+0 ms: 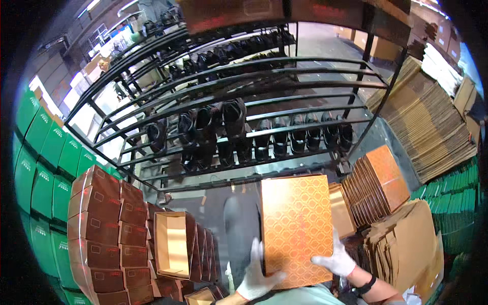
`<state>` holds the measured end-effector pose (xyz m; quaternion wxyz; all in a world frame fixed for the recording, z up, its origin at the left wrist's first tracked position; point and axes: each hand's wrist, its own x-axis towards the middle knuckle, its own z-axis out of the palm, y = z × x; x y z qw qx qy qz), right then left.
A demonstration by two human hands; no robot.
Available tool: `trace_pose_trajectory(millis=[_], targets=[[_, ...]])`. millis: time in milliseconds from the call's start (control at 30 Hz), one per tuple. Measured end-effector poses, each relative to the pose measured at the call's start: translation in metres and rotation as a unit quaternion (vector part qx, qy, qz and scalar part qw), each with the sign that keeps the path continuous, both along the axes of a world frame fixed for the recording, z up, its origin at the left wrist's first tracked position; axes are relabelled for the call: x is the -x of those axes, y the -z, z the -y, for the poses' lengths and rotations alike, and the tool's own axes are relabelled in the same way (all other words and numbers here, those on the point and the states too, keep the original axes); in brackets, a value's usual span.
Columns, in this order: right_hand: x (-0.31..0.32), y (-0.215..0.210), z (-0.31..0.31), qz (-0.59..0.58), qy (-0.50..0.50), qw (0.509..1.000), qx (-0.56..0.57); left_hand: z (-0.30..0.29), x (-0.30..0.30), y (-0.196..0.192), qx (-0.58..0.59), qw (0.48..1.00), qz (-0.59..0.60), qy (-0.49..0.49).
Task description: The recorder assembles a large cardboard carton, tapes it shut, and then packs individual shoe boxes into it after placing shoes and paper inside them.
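Note:
I hold an orange patterned flat box (296, 226) upright in front of me with both gloved hands. My left hand (256, 278), in a white glove, grips its lower left edge. On the lower right edge rests my right hand (335, 260), also white-gloved, with a dark band on the wrist. Just right of the box stands a row of similar orange flat boxes (376, 185), packed on edge.
A black metal rack (244, 96) with several pairs of black shoes (223, 129) stands ahead. Stacked brown boxes (107, 229) and an open box (173, 244) are at the left, green boxes (43, 168) farther left. Flattened cardboard (427, 122) piles at the right.

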<state>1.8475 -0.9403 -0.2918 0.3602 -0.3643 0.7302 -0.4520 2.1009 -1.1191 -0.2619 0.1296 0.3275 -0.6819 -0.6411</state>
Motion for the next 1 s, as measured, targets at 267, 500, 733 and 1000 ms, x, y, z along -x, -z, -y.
trace_pose_trajectory(millis=[267,500,733,1000], targets=[[0.055,-0.053,0.154,0.131,-0.024,0.972,0.193,0.162,0.091,0.074,-0.423,0.854,-0.299,-0.034],[0.042,-0.024,0.168,-0.010,0.077,0.978,0.191,0.162,0.071,0.083,-0.091,0.958,-0.237,-0.135],[0.061,-0.027,0.063,-0.167,0.110,0.978,0.053,0.224,-0.011,0.078,0.360,0.861,0.161,-0.322],[0.150,-0.020,-0.229,-0.433,0.290,0.711,-0.472,0.210,-0.174,0.142,0.450,0.762,0.374,-0.278]])
